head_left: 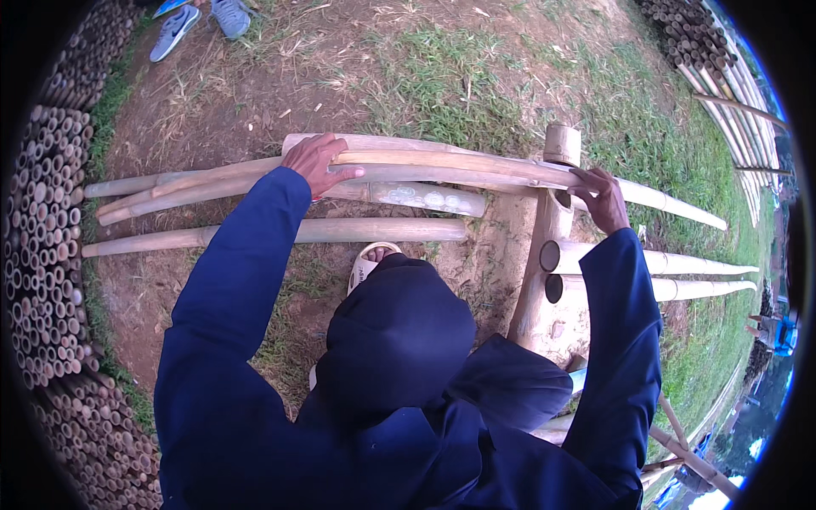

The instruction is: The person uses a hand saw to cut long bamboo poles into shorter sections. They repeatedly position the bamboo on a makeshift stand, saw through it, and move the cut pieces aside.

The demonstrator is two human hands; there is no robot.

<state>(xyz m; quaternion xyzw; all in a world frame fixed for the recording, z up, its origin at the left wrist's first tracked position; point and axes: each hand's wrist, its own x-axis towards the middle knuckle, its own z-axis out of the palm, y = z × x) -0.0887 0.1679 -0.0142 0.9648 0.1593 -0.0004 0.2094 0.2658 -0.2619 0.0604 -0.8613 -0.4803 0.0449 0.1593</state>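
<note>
A long split bamboo pole [450, 160] lies crosswise in front of me, over other bamboo. My left hand [316, 165] is wrapped over it left of the middle, the thumb pointing right along its near side. At its right part, my right hand [602, 199] has its fingers curled over the pole; its palm side is hidden. Just under that hand is a thick bamboo log [537, 280], running toward me. An upright bamboo stub [562, 144] stands beyond the pole. Nearer to me on the left lies another bamboo pole [382, 229].
Two hollow bamboo poles [671, 263] extend rightward beside the log. Stacked bamboo [47, 221] forms a wall of cut ends at the left; another bamboo stack [718, 76] stands far right. A pair of shoes [200, 24] shows at the upper left. The ground is dirt and grass.
</note>
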